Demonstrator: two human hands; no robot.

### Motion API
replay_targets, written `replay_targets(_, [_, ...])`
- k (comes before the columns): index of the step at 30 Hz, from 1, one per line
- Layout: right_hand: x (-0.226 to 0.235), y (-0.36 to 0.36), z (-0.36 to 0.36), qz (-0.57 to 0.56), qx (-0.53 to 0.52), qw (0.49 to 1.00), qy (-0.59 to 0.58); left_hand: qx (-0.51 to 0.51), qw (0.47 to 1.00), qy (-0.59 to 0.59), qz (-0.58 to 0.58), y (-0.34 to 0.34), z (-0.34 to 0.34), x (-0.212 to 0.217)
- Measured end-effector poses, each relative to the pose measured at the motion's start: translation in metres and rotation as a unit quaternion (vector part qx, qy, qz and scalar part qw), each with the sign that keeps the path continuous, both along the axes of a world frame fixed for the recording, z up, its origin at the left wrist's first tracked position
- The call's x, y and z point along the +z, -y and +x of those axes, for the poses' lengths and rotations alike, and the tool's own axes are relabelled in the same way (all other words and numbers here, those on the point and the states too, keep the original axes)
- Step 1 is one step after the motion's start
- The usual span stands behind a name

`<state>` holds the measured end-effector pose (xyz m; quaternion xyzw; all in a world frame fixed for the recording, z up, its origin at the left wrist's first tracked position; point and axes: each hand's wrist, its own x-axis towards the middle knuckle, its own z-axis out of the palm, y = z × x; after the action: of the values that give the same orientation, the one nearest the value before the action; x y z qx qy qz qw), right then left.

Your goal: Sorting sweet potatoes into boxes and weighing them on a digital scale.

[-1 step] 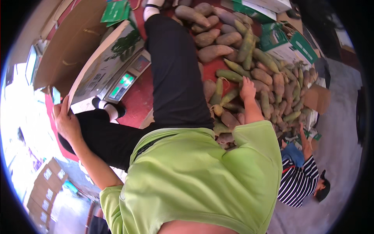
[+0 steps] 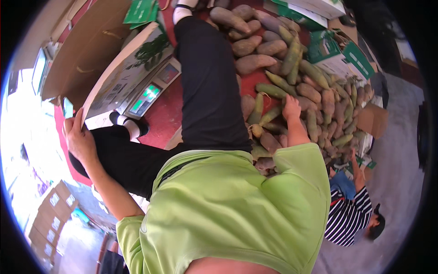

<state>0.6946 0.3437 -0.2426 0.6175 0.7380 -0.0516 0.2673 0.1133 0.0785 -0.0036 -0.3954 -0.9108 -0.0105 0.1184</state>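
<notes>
My left hand is closed on the near edge of a large open cardboard box, the thumb and fingers pinching its wall. My right hand reaches over a heap of big root vegetables. Its fingers lie extended near the end of a long green root, apparently touching the heap without a grip around anything. Beside it are reddish-brown roots and another upright green one. What lies under the palm is hidden.
A scale with a lit green display stands against the box on red carpet. Green-and-white cartons border the heap. A person in a striped shirt works at right. Brown cartons are stacked at lower left.
The whole scene has shifted slightly right and down in the picture. Both hands keep the same places against the box and the heap.
</notes>
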Motion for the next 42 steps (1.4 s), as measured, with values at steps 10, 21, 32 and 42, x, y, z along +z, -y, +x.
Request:
replay_targets(10, [-0.017,0.022,-0.010,-0.036,-0.037,0.999,0.004,0.004,1.000,0.007,0.011,0.000,0.003,0.007])
replay_targets(21, [0.056,-0.022,-0.052,0.093,-0.061,0.957,-0.269,-0.025,0.999,0.016,0.031,0.001,0.008,0.014])
replay_targets(32, [0.271,-0.080,-0.273,0.073,0.089,0.668,-0.736,-0.071,0.997,0.015,0.031,0.009,0.007,0.016])
replay_targets(42, [0.334,-0.006,-0.458,0.069,0.384,0.581,-0.715,-0.071,0.997,0.014,0.039,0.012,0.006,0.016])
